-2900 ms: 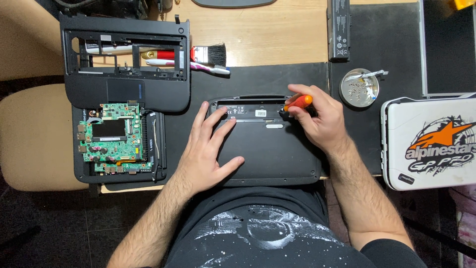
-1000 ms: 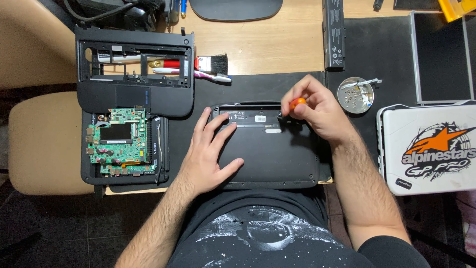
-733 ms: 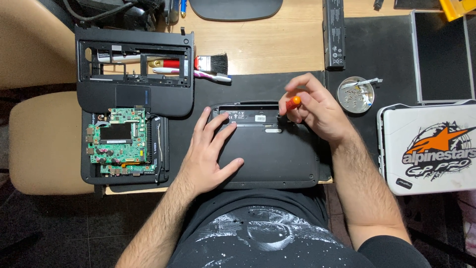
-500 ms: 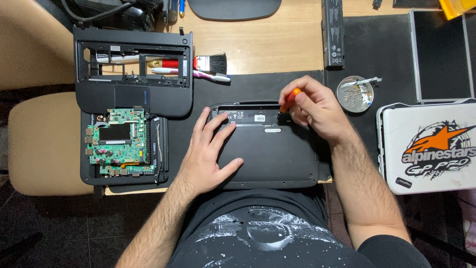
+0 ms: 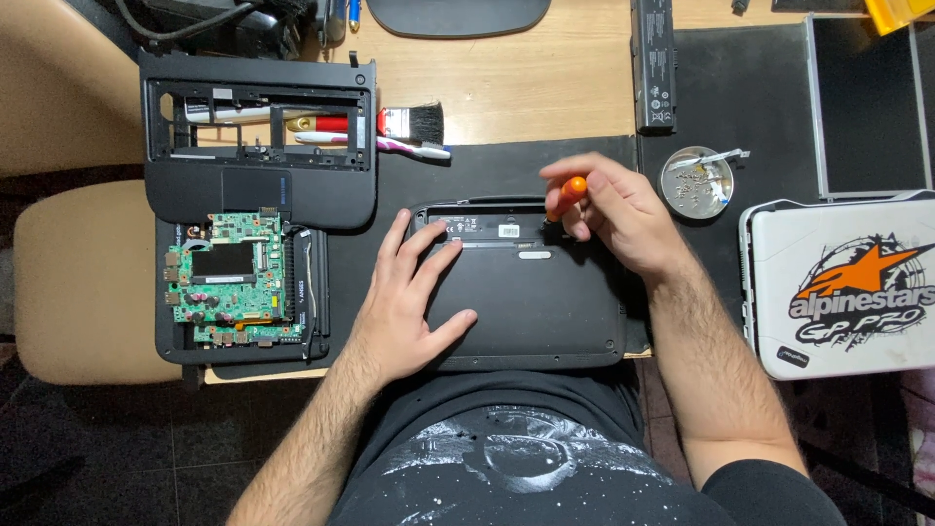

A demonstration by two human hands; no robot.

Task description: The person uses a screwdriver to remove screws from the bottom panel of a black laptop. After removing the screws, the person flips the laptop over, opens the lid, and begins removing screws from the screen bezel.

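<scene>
While the small black laptop base sits upside down at the bench's front edge, here's the rundown, biggest stuff first:

bench point(image 5: 526, 88): wood with a dark mat over it; stripped parts on the left, a white case on the right.
laptop base point(image 5: 526, 302): right in front of the person, underside up, so I'd keep it flat on the mat so it can't rock.
left hand point(image 5: 409, 302): grip released, palm and spread fingers pressing flat on the shell. Good, just keep that weight steady.
right hand point(image 5: 614, 209): fingers clenched round the orange-handled screwdriver point(image 5: 568, 193) at the back edge of the base. My take is hold it straight up over the screw and push down before turning, or the head strips.
screw dish point(image 5: 696, 182): round metal one just right of that hand, handy for drop-offs.
hard to see: the driver's tip and the screw are hidden under the fingers; can't tell if the bit is seated. The case and the top items are cut off.
</scene>
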